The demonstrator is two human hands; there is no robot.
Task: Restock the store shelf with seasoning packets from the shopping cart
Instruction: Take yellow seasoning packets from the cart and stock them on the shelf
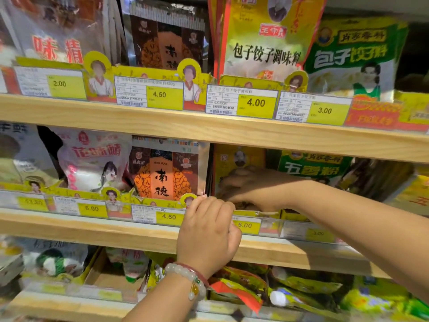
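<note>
On the middle shelf (209, 133), my right hand (250, 189) reaches into the slot behind the 5.00 price tag (246, 225). It lies against a yellow seasoning packet (239, 159) standing there; its fingers are in shadow and the grip is unclear. My left hand (209, 231), with a bead bracelet on the wrist, rests at the shelf's front rail by the yellow divider, fingers curled on the rail's edge. A brown and orange packet (164, 173) stands just left of the slot. A green packet (313, 168) stands to the right.
The top shelf holds a yellow packet (267, 43), a green one (355, 59) and a brown one (167, 43) above tags of 4.00, 3.00 and 4.50. White packets (92, 159) stand at the middle left. Loose yellow-green packets (301, 289) crowd the bottom shelf.
</note>
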